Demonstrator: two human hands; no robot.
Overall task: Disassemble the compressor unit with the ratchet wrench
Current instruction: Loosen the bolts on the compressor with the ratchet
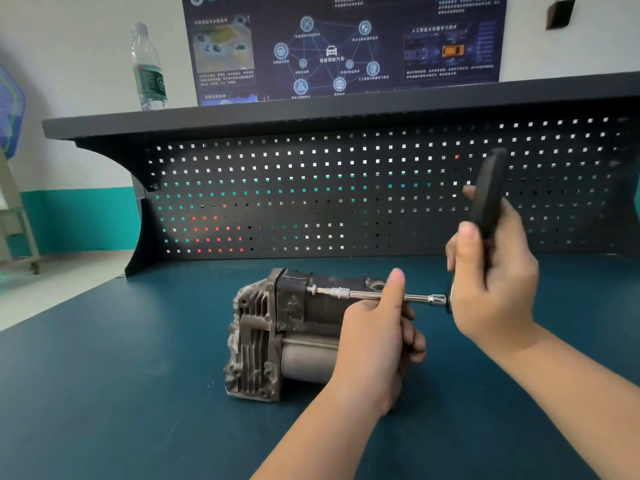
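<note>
Right hand (pixel 491 282): grips the ratchet wrench (pixel 486 199) handle, held upright.
Left hand (pixel 377 337): curled around the extension bar (pixel 367 294), over the compressor unit (pixel 277 334).
Hidden: the compressor's right end, behind the left hand.

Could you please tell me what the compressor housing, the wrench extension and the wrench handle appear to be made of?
Compressor housing: probably cast aluminium, dull grey and grimy, with moulded ribs and bolt bosses.
Extension: likely chromed steel; it is bright and mirror-like.
Handle: matte black, seemingly rubber or plastic over the grip, though motion blur leaves that open.
</note>
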